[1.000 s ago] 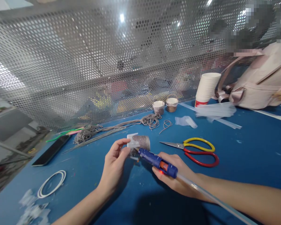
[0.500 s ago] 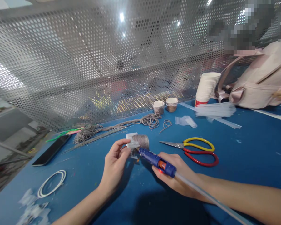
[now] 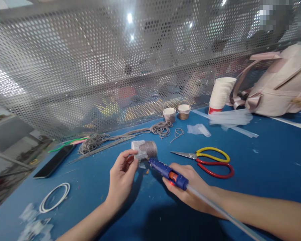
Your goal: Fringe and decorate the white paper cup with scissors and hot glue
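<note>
My left hand (image 3: 120, 179) is closed on a small cup (image 3: 149, 149) wrapped in grey cord, lying on its side. A translucent white pleated strip (image 3: 137, 146) covers the cup's left end, under my fingertips. In my right hand (image 3: 192, 187) is a blue hot glue gun (image 3: 163, 169), its red light glowing and a long clear glue stick (image 3: 215, 206) trailing from the back. The nozzle sits close to the cup's lower right side; whether it touches, I cannot tell. Scissors (image 3: 203, 156) with yellow and red handles lie right of the cup.
Grey cord (image 3: 162, 129) stretches along the back, near two small cord-wrapped baskets (image 3: 184, 112). Stacked paper cups (image 3: 222, 93), clear strips (image 3: 230, 118) and a pink backpack (image 3: 278, 90) stand right. At left lie a phone (image 3: 54, 162) and a white coil (image 3: 41, 206). Perforated metal (image 3: 90, 67) walls the back.
My left hand has shifted the cup slightly left and up, away from the nozzle. More of the pleated strip now shows. The glue gun has stayed almost in place.
</note>
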The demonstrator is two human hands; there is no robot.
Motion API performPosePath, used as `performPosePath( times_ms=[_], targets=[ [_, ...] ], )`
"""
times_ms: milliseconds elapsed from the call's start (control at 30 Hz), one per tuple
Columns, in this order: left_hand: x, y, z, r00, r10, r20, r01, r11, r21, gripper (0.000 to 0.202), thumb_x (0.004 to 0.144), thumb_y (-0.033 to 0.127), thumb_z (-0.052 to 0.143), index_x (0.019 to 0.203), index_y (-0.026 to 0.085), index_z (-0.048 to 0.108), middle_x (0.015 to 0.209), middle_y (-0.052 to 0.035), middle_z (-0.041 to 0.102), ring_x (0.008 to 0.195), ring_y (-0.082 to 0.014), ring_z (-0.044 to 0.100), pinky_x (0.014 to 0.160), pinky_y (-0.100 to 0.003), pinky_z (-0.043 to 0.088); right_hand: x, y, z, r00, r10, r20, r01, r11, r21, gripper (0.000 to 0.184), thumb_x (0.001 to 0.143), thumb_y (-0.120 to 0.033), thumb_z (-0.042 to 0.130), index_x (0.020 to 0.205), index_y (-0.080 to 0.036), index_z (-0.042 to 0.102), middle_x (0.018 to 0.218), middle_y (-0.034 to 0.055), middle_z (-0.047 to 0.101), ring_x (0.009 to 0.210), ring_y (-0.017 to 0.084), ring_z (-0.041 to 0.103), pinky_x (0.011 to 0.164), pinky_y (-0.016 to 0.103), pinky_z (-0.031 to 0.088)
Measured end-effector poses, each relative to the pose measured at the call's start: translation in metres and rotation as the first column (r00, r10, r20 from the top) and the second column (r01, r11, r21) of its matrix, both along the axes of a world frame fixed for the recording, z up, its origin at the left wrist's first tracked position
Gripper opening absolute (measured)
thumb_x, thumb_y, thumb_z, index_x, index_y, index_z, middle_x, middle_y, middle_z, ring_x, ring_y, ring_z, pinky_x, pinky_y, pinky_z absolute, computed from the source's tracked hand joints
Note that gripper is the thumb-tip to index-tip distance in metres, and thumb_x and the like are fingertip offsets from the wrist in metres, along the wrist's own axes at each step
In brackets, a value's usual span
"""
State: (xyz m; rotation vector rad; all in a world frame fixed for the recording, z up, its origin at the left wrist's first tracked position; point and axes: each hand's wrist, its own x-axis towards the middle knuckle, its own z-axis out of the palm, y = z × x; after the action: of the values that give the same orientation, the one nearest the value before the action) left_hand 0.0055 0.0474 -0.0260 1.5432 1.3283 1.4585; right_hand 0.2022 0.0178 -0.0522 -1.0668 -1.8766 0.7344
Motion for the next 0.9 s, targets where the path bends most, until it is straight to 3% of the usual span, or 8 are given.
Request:
performPosePath(
  times_ms=[200,667,900],
  targets=[
    [0.0016,-0.0004,-0.0004,1.000,0.002,-0.015,-0.002,1.000,-0.012,0.019,0.074,0.034,0.069,0.088,0.021,0.064,0.087,-0.0037,0.068,0.080,-0.0190,0.066,0.071,-0.028,0.053,0.0010,-0.0005,0.0034,0.999,0.049,0.008,-0.049,0.999,-0.010,0.014,0.082,-0.023,0.054,0.071,-0.022,0.045,0.060,-0.0031,0.052,0.053,0.012,0.047,0.056,0.025,0.039],
    [0.0031,-0.0015,-0.0020,1.000,-0.010,0.022,0.011,0.999,-0.045,0.025,0.074,0.038,0.070,0.089,0.020,0.063,0.089,-0.0048,0.069,0.084,-0.0210,0.067,0.075,-0.030,0.054,0.0007,-0.0015,0.0011,0.997,0.038,0.071,-0.038,0.999,-0.012,0.013,0.080,-0.021,0.055,0.072,-0.022,0.045,0.063,-0.0018,0.055,0.055,0.013,0.052,0.056,0.024,0.039],
    [0.0006,0.0011,-0.0014,0.999,0.028,0.035,-0.027,0.999,-0.032,0.023,0.073,0.035,0.071,0.089,0.020,0.065,0.089,-0.0041,0.069,0.084,-0.0197,0.066,0.076,-0.029,0.053,0.0012,0.0012,-0.0025,1.000,0.012,0.025,-0.012,1.000,0.003,0.013,0.081,-0.021,0.055,0.072,-0.022,0.045,0.061,-0.0028,0.053,0.054,0.013,0.049,0.056,0.025,0.039]
  ],
)
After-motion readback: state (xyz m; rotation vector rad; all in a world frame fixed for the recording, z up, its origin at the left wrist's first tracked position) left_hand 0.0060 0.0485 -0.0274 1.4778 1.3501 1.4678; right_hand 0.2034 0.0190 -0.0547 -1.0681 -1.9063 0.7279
